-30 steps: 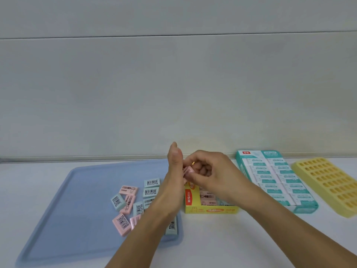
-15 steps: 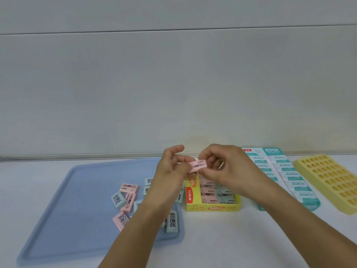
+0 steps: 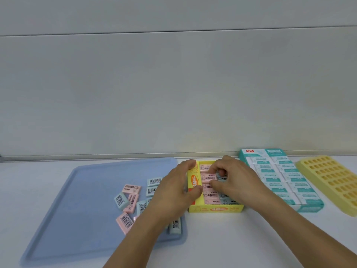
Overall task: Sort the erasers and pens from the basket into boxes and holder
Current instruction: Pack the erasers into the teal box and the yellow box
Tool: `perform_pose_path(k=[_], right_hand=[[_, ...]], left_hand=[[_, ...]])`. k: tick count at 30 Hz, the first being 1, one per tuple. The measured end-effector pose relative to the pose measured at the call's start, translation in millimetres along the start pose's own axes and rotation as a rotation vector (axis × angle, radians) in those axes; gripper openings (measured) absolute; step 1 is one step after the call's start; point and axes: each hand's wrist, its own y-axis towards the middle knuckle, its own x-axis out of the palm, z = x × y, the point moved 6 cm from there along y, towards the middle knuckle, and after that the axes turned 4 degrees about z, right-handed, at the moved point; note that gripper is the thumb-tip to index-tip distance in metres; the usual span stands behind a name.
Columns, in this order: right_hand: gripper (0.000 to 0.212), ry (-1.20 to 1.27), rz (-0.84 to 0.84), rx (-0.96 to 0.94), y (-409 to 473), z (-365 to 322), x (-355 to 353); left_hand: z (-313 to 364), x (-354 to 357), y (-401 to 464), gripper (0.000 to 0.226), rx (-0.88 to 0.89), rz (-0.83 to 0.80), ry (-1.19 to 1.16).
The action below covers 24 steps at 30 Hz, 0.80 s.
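Head view, one entry per item, from my grip outward.

Right hand (image 3: 234, 180): fingers curled down into the yellow eraser box (image 3: 215, 208), tips pressing on a pink eraser (image 3: 208, 176) in the left column. I cannot tell whether I pinch it or only push it flat.

Left hand (image 3: 178, 187): thumb and fingers curled round the box's raised left flap (image 3: 194, 180), steadying it.

Yellow eraser box: open, on the white table (image 3: 222, 238), just right of the tray. It holds a column of pink erasers and a column of pale blue ones, mostly hidden under my right hand.

Loose erasers (image 3: 128, 200): pink and pale blue, scattered on the blue tray (image 3: 77, 200). Several lie under my left forearm, and one pale blue eraser (image 3: 175, 227) sits near the tray's front right corner.

Risks, as I judge them: the eraser may seat crooked and ride over its neighbour if pressed off-centre. The light card box may slide or its flap buckle if my left hand squeezes too hard. My left forearm could sweep tray erasers off the rim when it withdraws.

Surroundings: teal eraser box (image 3: 280, 180), filled in rows, just right of the yellow one. Yellow holder (image 3: 332, 182) with a grid of holes, farther right, no pens in it. No pens in view. Grey wall panel (image 3: 173, 93) behind.

Obstructions: my own hands cover the slot being filled.
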Motion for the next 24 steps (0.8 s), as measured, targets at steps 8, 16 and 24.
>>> perform_pose_path(k=[8,16,24], right_hand=[[0.019,0.002,0.021,0.077,4.9,3.4,-0.8],[0.019,-0.023,-0.053,0.016,8.7,-4.9,0.4],[0.01,-0.298,-0.086,-0.089,16.3,-15.5,-0.1]], left_hand=[[-0.7,0.5,1.3,0.064,-0.007,-0.01,-0.01],[-2.4,-0.2,2.1,0.064,0.0,-0.012,-0.002],[-3.1,0.9,4.0,0.064,-0.006,-0.021,-0.022]])
